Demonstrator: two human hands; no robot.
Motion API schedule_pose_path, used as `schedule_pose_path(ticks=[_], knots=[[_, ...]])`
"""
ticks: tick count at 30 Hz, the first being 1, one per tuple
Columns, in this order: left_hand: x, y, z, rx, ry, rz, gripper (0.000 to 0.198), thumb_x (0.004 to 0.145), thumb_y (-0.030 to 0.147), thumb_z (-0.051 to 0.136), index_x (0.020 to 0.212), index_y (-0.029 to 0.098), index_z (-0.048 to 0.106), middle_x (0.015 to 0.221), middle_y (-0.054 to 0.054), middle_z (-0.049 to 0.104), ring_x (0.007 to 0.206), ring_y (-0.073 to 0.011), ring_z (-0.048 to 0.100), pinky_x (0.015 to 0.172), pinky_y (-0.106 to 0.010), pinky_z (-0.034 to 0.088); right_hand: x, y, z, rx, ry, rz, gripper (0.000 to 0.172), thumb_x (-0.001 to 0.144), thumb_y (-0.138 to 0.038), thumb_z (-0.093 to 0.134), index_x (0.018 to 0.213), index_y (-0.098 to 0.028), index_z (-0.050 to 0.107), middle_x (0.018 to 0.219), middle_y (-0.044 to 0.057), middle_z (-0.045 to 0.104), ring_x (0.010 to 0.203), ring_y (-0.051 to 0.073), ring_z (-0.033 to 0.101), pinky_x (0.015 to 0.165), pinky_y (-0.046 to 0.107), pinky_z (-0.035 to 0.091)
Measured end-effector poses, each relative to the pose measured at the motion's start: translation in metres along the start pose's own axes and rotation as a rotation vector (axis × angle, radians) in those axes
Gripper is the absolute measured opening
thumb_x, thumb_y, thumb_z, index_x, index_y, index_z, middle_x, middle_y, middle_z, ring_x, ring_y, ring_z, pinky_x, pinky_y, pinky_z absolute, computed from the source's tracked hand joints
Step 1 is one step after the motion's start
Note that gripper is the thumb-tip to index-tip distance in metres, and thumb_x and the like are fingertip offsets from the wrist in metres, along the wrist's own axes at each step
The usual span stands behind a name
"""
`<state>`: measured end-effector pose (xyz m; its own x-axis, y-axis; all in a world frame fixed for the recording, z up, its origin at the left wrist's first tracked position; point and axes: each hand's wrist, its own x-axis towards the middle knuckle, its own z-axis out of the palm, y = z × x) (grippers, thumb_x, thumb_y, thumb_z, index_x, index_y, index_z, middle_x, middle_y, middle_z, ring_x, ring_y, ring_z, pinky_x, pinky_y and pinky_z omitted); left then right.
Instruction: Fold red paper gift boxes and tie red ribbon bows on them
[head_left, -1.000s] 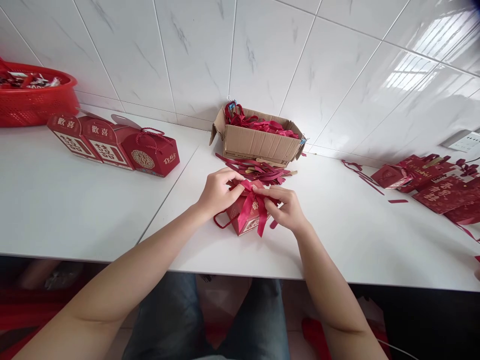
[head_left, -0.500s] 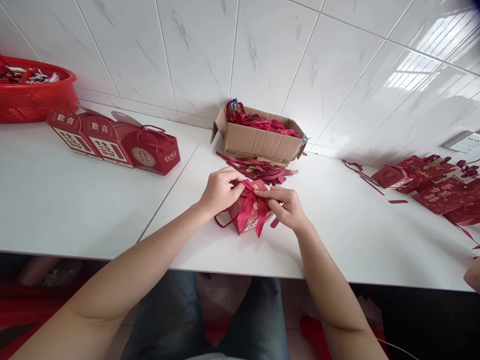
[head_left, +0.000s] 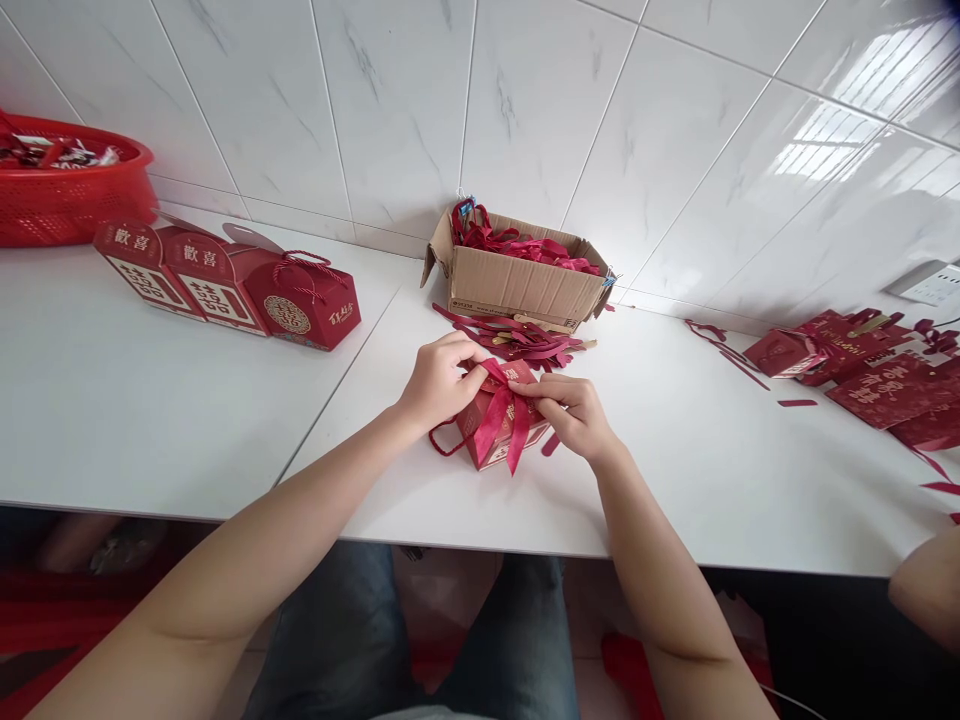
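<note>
A small red gift box (head_left: 471, 418) with gold lettering sits on the white table in front of me, its twisted cord handle (head_left: 448, 446) lying at its left side. Over the box a red ribbon (head_left: 496, 425) forms a bow, with two tails hanging down the near face. My left hand (head_left: 444, 382) pinches the bow's left side between thumb and fingers. On the other side, my right hand (head_left: 570, 408) is closed on the ribbon's right side, its index finger at the knot. The fingers partly hide the loops.
Behind the box lie loose ribbon strips (head_left: 540, 345) and a cardboard box (head_left: 517, 280) full of ribbons. Several red gift boxes (head_left: 217, 290) and a red basket (head_left: 82, 205) stand left. Finished-looking red boxes (head_left: 874, 385) are at right, near another person's arm (head_left: 930, 590).
My hands stay almost still at the bow, and one ribbon tail has shifted slightly left. The other person's arm has come further into view at the lower right.
</note>
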<state>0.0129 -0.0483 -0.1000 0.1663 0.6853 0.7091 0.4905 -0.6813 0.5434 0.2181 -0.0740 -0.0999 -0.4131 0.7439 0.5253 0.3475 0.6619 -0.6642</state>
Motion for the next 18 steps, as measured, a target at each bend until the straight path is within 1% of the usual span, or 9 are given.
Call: schedule_pose_path(ticks=[3,6,8,11,14,18], knots=[[0.001,-0.002,-0.001,-0.001,-0.026,0.008,0.016,0.076,0.011,0.053,0.063,0.018,0.059,0.067,-0.001,0.060,0.065,-0.0126,0.056,0.059,-0.025,0.046,0.000,-0.001,0.000,-0.005,0.002,0.019,0.039,0.077,-0.010,0.043,0.096,-0.023,0.075,0.065,0.000,0.062,0.058,0.012,0.053,0.056,0.028,0.045],[0.002,-0.006,-0.002,-0.059,-0.078,-0.010,0.012,0.075,0.013,0.054,0.067,0.017,0.061,0.071,-0.001,0.061,0.067,-0.0124,0.058,0.060,-0.024,0.050,-0.001,-0.002,-0.001,0.044,0.017,0.098,0.035,0.078,-0.013,0.046,0.099,-0.023,0.072,0.080,0.002,0.068,0.066,0.014,0.057,0.060,0.029,0.047],[0.002,-0.007,-0.003,-0.110,-0.093,-0.043,0.009,0.076,0.015,0.057,0.071,0.017,0.064,0.075,-0.001,0.063,0.071,-0.0125,0.060,0.065,-0.024,0.054,-0.002,-0.002,-0.003,0.124,0.024,0.149,0.033,0.079,-0.016,0.049,0.106,-0.023,0.068,0.088,0.002,0.069,0.071,0.015,0.059,0.063,0.029,0.048],[0.003,-0.005,-0.004,-0.138,-0.118,-0.089,0.008,0.077,0.019,0.059,0.076,0.016,0.066,0.080,-0.003,0.065,0.075,-0.0133,0.062,0.070,-0.025,0.056,-0.001,-0.002,-0.007,0.193,0.047,0.168,0.038,0.077,-0.018,0.056,0.114,-0.024,0.061,0.079,0.000,0.063,0.071,0.016,0.057,0.066,0.031,0.048],[0.002,-0.001,-0.004,-0.118,-0.163,-0.105,0.010,0.080,0.021,0.058,0.077,0.016,0.067,0.083,-0.004,0.066,0.076,-0.0141,0.063,0.067,-0.025,0.055,0.000,-0.003,-0.007,0.174,0.084,0.162,0.044,0.074,-0.015,0.059,0.117,-0.024,0.057,0.075,-0.002,0.056,0.069,0.015,0.051,0.065,0.030,0.046],[0.001,0.003,-0.003,-0.060,-0.180,-0.092,0.010,0.080,0.023,0.059,0.078,0.018,0.067,0.085,-0.004,0.067,0.076,-0.0150,0.062,0.064,-0.026,0.052,0.001,-0.003,-0.002,0.117,0.136,0.149,0.044,0.073,-0.013,0.055,0.116,-0.024,0.056,0.073,-0.003,0.052,0.066,0.014,0.047,0.062,0.028,0.044]])
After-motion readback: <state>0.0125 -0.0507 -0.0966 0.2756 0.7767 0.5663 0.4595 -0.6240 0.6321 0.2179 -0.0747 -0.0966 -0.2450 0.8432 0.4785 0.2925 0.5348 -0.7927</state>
